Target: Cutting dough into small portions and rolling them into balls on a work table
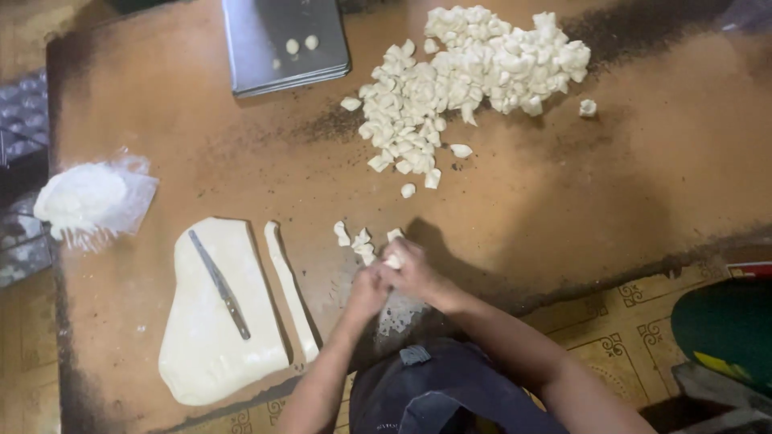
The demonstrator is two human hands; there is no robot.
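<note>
My left hand (367, 288) and my right hand (415, 272) meet near the table's front edge, both closed around a small piece of dough (393, 261) between the fingers. A few cut dough pieces (359, 239) lie just beyond the hands. To the left lies a flat dough slab (201, 337) with a knife (220, 284) resting on it, and a narrow cut dough strip (291, 293) beside it. A large heap of small dough pieces (462, 76) covers the far middle of the brown table (603, 177).
A metal tray (265, 56) with three small dough balls sits at the far edge. A plastic bag of flour (88, 199) lies at the left. Patterned floor tiles (619, 329) and a green object (724, 321) show at the right.
</note>
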